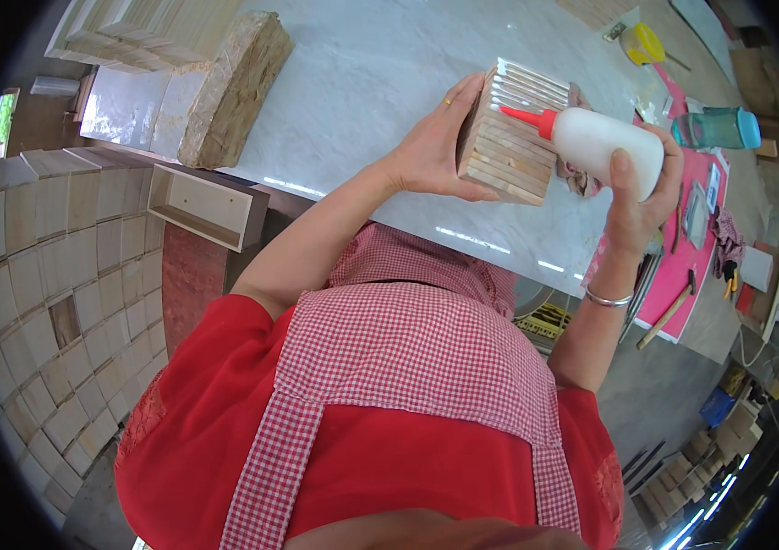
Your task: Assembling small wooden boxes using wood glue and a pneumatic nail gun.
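My left hand (435, 147) is wrapped round the left side of a stack of thin wooden boards (507, 158), held just over the grey marbled tabletop (362, 101). White glue lines run along the edges of the boards at the far end; the nearer edges look bare. In my right hand (643, 197) is a white squeeze bottle (596, 145) with a red nozzle. It lies tilted nearly level, and its tip points left at the board edges. A crumpled cloth (582, 181) shows partly behind the stack.
A rough block (238, 92) stands on the table's left, beside stacked boards (147, 32). An open wooden box (202, 209) sits below that edge, near piled wood pieces (50, 275). At right are a teal jar (715, 129), a yellow cup (643, 43) and a hammer (667, 316).
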`<control>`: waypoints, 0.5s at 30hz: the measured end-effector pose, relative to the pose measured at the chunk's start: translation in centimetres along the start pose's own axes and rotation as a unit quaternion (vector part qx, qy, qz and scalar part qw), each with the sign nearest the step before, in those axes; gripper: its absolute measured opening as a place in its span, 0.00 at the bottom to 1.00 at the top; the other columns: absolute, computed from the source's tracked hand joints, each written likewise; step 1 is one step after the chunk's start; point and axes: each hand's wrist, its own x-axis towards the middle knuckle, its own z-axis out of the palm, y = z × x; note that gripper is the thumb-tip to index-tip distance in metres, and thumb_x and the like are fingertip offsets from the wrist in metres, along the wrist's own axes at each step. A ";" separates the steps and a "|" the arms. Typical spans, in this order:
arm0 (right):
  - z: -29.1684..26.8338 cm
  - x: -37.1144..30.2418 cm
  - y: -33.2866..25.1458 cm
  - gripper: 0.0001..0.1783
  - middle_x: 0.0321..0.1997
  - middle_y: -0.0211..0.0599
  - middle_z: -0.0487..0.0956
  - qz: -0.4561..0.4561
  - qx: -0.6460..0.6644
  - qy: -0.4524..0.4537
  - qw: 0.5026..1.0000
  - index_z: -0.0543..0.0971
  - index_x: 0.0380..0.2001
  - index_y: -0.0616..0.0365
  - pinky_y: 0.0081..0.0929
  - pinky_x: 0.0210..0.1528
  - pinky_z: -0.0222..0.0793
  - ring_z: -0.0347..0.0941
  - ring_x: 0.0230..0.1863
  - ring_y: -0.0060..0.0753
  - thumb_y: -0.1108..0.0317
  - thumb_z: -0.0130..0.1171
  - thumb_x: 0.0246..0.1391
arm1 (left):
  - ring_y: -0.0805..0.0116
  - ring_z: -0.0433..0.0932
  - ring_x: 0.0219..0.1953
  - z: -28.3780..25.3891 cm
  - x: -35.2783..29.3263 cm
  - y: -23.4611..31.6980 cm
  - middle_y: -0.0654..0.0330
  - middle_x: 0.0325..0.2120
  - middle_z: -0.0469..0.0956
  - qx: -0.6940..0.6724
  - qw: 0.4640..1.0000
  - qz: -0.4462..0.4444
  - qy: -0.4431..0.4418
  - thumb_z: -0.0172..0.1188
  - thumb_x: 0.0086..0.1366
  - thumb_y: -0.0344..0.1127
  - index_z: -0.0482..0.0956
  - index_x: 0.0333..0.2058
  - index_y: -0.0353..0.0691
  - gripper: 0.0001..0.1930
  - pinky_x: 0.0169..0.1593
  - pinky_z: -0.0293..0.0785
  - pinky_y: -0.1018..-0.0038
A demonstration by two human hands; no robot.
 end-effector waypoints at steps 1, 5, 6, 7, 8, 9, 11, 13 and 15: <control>-0.6 0.0 0.0 0.27 0.45 0.34 0.73 -0.002 -0.010 0.003 1.000 0.71 0.49 0.62 0.24 0.48 0.68 0.71 0.44 0.25 0.65 0.69 0.48 | 0.47 0.54 0.67 0.0 0.0 0.0 0.47 0.65 0.53 0.000 1.000 -0.001 0.000 0.77 0.33 0.53 0.41 0.69 0.42 0.68 0.66 0.57 0.59; -3.6 -0.2 0.2 0.27 0.45 0.34 0.73 -0.010 -0.046 0.013 0.999 0.71 0.49 0.62 0.25 0.48 0.68 0.71 0.44 0.26 0.64 0.69 0.49 | 0.47 0.54 0.67 -0.1 0.0 -0.1 0.47 0.65 0.53 0.002 1.000 -0.001 0.002 0.77 0.33 0.53 0.41 0.69 0.42 0.68 0.66 0.57 0.59; -4.4 -0.3 0.3 0.27 0.45 0.34 0.73 -0.013 -0.060 0.019 0.998 0.71 0.49 0.62 0.25 0.48 0.68 0.71 0.44 0.26 0.64 0.69 0.49 | 0.47 0.54 0.67 -0.1 0.0 -0.1 0.47 0.65 0.53 0.003 1.000 0.001 0.002 0.77 0.33 0.53 0.41 0.69 0.42 0.68 0.66 0.57 0.59; -4.9 -0.3 0.4 0.27 0.45 0.34 0.73 -0.017 -0.075 0.026 0.997 0.71 0.49 0.62 0.25 0.48 0.68 0.71 0.44 0.26 0.63 0.69 0.49 | 0.47 0.54 0.67 -0.1 0.0 -0.2 0.47 0.65 0.53 0.003 1.000 0.000 0.002 0.77 0.33 0.53 0.41 0.69 0.42 0.68 0.66 0.57 0.59; -5.2 -0.4 0.5 0.27 0.45 0.34 0.73 -0.016 -0.076 0.027 0.997 0.71 0.49 0.62 0.25 0.48 0.68 0.71 0.44 0.26 0.63 0.69 0.49 | 0.47 0.54 0.67 -0.1 0.0 -0.2 0.47 0.65 0.54 0.006 1.000 0.001 0.001 0.77 0.33 0.53 0.41 0.69 0.41 0.68 0.66 0.57 0.59; -5.4 -0.6 0.5 0.28 0.45 0.34 0.73 -0.013 -0.068 0.038 0.997 0.71 0.49 0.62 0.25 0.48 0.68 0.71 0.44 0.26 0.63 0.69 0.49 | 0.48 0.54 0.67 -0.1 0.0 -0.2 0.47 0.65 0.54 0.010 1.000 0.001 0.000 0.77 0.34 0.52 0.41 0.69 0.41 0.68 0.66 0.57 0.59; -5.6 -0.9 0.7 0.28 0.45 0.34 0.73 -0.008 -0.051 0.060 0.997 0.71 0.50 0.62 0.25 0.48 0.68 0.71 0.44 0.26 0.62 0.69 0.49 | 0.48 0.54 0.67 -0.1 0.0 -0.2 0.47 0.65 0.54 0.013 1.000 0.002 -0.002 0.77 0.34 0.52 0.41 0.69 0.41 0.68 0.66 0.58 0.59; -4.8 -1.0 0.4 0.28 0.45 0.34 0.73 -0.005 -0.038 0.056 0.998 0.70 0.50 0.62 0.25 0.48 0.68 0.71 0.44 0.26 0.62 0.69 0.49 | 0.48 0.54 0.67 -0.1 0.0 -0.2 0.47 0.65 0.54 0.010 1.000 0.003 0.000 0.77 0.34 0.53 0.41 0.69 0.41 0.68 0.66 0.57 0.59; -3.0 -1.1 -0.3 0.28 0.44 0.35 0.73 -0.001 -0.011 0.048 0.999 0.70 0.50 0.62 0.24 0.48 0.68 0.71 0.44 0.26 0.62 0.69 0.48 | 0.48 0.54 0.67 -0.1 0.0 -0.2 0.47 0.65 0.54 0.010 1.000 0.003 0.001 0.77 0.34 0.53 0.41 0.69 0.40 0.68 0.66 0.57 0.59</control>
